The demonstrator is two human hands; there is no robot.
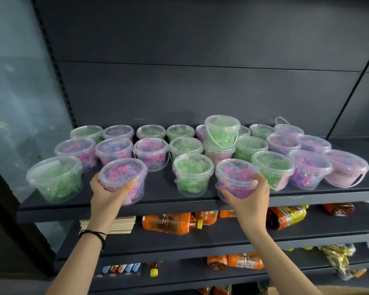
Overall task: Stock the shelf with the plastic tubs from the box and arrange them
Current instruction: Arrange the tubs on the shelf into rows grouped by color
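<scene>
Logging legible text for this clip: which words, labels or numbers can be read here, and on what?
No text reads clearly.
Orange bottles, shelf below: label characters, too blurred to read.
Yellow-and-red bottle: print blurred.
Rightmost front tub: faint writing on its pink label, unreadable.

Both arms reach forward; left hand (107,194) grips the pink tub (123,171), right hand (251,196) the purple tub (234,173).

Tubs (192,174) are clear glossy plastic; the shelf (162,188) is matt dark painted metal; bottles (168,223) below shine in plastic wrap.
</scene>
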